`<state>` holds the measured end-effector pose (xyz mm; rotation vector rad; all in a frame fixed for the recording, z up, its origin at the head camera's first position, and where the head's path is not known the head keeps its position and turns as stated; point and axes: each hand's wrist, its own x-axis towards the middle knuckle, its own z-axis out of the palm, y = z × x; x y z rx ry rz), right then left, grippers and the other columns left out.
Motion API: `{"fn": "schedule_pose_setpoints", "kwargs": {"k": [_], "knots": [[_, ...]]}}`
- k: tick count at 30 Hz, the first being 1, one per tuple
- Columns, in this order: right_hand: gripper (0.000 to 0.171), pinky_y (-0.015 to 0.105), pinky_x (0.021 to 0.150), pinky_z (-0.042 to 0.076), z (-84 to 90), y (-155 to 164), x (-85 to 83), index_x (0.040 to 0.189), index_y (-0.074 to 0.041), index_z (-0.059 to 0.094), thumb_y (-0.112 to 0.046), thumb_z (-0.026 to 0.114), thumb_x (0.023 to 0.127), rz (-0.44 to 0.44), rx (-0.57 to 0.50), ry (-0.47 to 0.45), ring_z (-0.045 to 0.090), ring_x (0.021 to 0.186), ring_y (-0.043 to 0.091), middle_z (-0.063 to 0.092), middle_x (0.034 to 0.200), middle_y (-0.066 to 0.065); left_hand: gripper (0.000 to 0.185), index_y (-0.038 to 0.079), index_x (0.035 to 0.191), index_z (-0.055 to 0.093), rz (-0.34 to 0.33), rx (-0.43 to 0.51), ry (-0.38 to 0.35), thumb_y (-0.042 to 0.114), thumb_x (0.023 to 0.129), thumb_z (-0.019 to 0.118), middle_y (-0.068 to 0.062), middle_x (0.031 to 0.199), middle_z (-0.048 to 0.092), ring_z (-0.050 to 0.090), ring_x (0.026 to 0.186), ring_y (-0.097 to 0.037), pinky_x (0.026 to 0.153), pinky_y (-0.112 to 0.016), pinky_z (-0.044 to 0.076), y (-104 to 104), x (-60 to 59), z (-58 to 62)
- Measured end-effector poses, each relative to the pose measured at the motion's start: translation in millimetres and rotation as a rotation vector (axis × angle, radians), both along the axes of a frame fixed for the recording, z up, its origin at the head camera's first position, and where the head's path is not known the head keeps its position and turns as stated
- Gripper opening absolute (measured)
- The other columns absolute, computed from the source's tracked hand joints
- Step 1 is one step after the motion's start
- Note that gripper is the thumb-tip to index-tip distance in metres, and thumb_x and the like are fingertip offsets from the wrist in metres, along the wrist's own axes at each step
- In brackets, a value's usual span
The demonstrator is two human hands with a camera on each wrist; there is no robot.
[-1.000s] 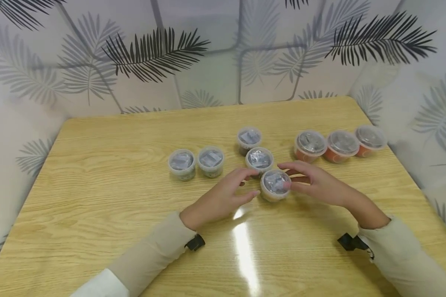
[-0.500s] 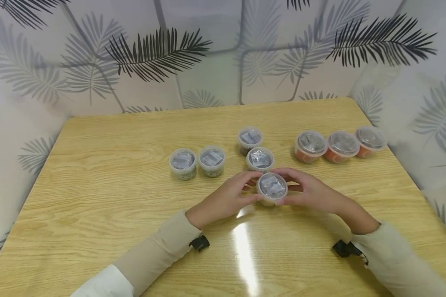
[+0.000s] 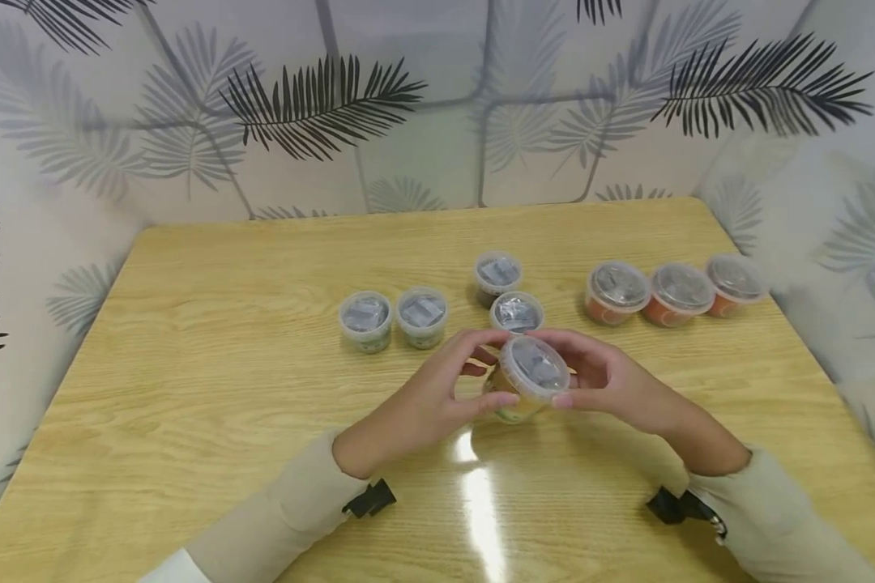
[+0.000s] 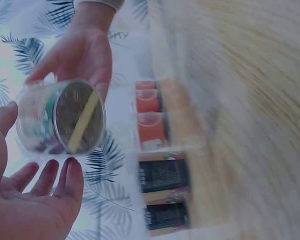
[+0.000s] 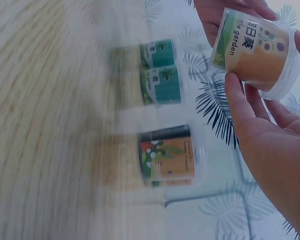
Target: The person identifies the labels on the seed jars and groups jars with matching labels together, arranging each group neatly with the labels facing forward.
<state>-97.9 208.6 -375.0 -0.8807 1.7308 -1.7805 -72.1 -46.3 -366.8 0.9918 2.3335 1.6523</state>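
Note:
A lidded clear plastic tub [image 3: 532, 366] with a yellow-orange label is held up off the table, tilted, between both hands. Its label reads "little garden" on the tub [image 5: 257, 47] in the right wrist view, while the left wrist view shows the underside of the tub [image 4: 80, 117] with a pale strip across it. My left hand [image 3: 432, 395] grips it from the left, thumb in front and fingers behind. On the other side my right hand [image 3: 620, 387] grips it near the lid, thumb at the front. Some fingertips are hidden behind the tub.
Just behind stand two dark-labelled tubs [image 3: 497, 275], one in front of the other. Two green-labelled tubs [image 3: 365, 321] are side by side to the left. Three orange-red tubs [image 3: 612, 293] line up at the right of the wooden table [image 3: 226, 364], near a patterned backdrop.
The right hand has closed in on the tub's side, and both hands now hold it. The tub has been lifted and tipped, so its yellow side shows.

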Motion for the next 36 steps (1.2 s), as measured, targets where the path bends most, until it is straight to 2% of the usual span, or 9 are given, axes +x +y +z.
{"fn": "schedule_pose_setpoints", "kwargs": {"k": [4,12,17,21,26,30,32,36], "knots": [[0.06,0.034,0.092,0.047,3.8,-7,2.0,0.139,0.002,0.034,0.007,0.06,0.085,-0.028,-0.024,-0.001,0.043,0.12,0.025,0.04,0.135,0.016,0.062,0.013,0.137,0.036,0.012,0.023,0.025,0.026,0.086,0.068,0.002,0.128,0.043,0.046,0.111,-0.011,0.094,-0.027,0.044,0,6.0,6.2],[0.056,0.031,0.082,0.051,6.4,-26,3.0,0.133,-0.002,0.038,0.002,0.065,0.084,-0.092,0.003,-0.009,0.049,0.109,0.023,0.045,0.124,0.016,0.059,0.014,0.136,0.035,0.064,0.043,-0.059,0.031,0.088,0.065,0.002,0.129,0.042,0.045,0.11,-0.012,0.096,-0.031,0.042,-3,8.7,8.4],[0.056,0.03,0.086,0.049,7.7,-32,5.2,0.134,-0.003,0.035,0.0,0.064,0.086,-0.101,0.003,-0.027,0.046,0.112,0.023,0.041,0.128,0.016,0.06,0.015,0.136,0.037,0.086,0.07,-0.089,0.032,0.086,0.067,0.004,0.129,0.043,0.046,0.111,-0.014,0.096,-0.032,0.042,-5,6.5,5.8],[0.059,0.03,0.092,0.045,8.4,-32,5.6,0.14,-0.001,0.029,-0.004,0.06,0.09,-0.068,-0.019,-0.026,0.041,0.12,0.024,0.036,0.136,0.015,0.059,0.014,0.137,0.037,0.071,0.138,-0.153,0.028,0.088,0.066,0.001,0.128,0.044,0.046,0.111,-0.017,0.097,-0.034,0.041,-7,6.0,6.7],[0.062,0.03,0.095,0.044,8.1,-32,5.9,0.145,-0.003,0.025,-0.003,0.057,0.091,-0.049,-0.04,-0.027,0.039,0.124,0.024,0.032,0.142,0.014,0.055,0.006,0.136,0.037,0.059,0.182,-0.21,0.017,0.089,0.064,-0.006,0.125,0.046,0.047,0.11,-0.021,0.099,-0.036,0.04,-8,11.2,20.5],[0.062,0.03,0.093,0.045,7.0,-35,7.1,0.143,-0.002,0.029,0.0,0.059,0.089,-0.087,-0.048,-0.047,0.042,0.122,0.024,0.035,0.14,0.014,0.055,0.002,0.136,0.035,0.066,0.147,-0.208,0.01,0.089,0.062,-0.01,0.128,0.044,0.046,0.111,-0.022,0.1,-0.035,0.039,-9,15.4,31.0],[0.062,0.029,0.092,0.046,5.8,-36,8.1,0.142,-0.001,0.031,0.001,0.061,0.087,-0.119,-0.047,-0.057,0.045,0.12,0.023,0.038,0.137,0.014,0.056,0.002,0.137,0.034,0.068,0.122,-0.191,0.01,0.089,0.062,-0.011,0.131,0.042,0.046,0.112,-0.022,0.099,-0.034,0.039,-9,15.8,31.4],[0.062,0.029,0.092,0.046,2.8,-39,10.2,0.139,0.002,0.034,0.003,0.064,0.085,-0.158,-0.047,-0.054,0.048,0.117,0.022,0.042,0.133,0.014,0.06,0.005,0.138,0.034,0.082,0.075,-0.153,0.012,0.088,0.065,-0.009,0.135,0.039,0.045,0.114,-0.019,0.098,-0.032,0.041,-9,11.5,16.8]]}}
